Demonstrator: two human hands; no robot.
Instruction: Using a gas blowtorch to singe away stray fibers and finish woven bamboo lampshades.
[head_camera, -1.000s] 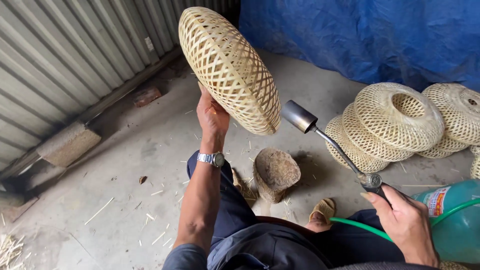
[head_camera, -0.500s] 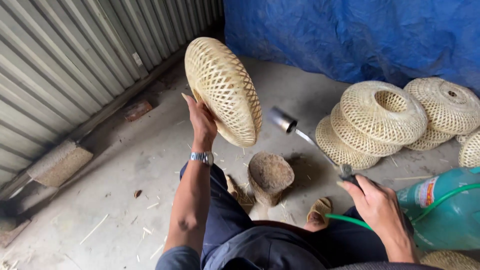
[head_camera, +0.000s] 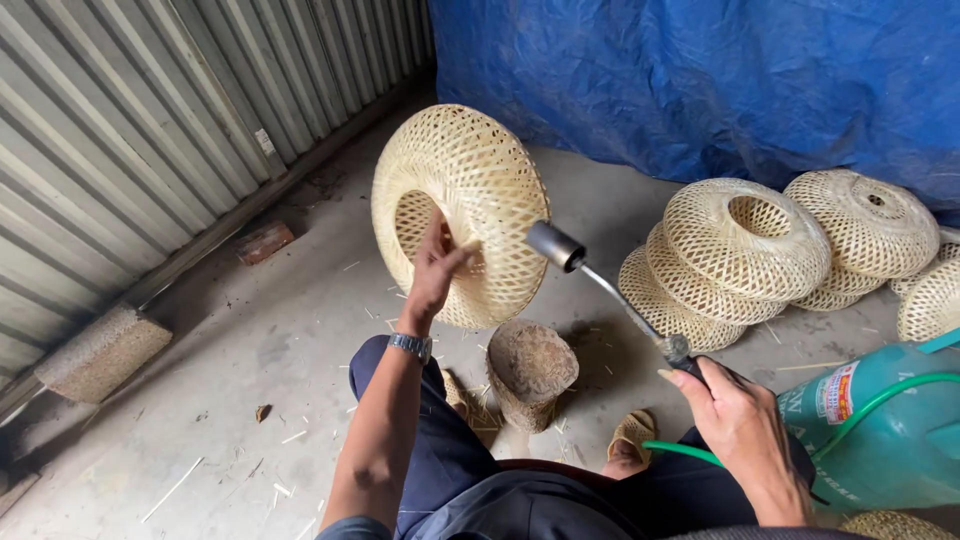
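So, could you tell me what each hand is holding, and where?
The left hand holds the woven basket by its inner rim; the right hand grips the torch at its handle end.

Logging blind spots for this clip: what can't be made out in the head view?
- Left hand: fingers reach into the woven basket; its weave hides their tips.
- Right hand: its own back hides the torch handle.
- Torch nozzle: whether a flame burns cannot be told.
- Green cylinder: cut off by the right edge.
- Stacked baskets: the lower ones are covered by those above.
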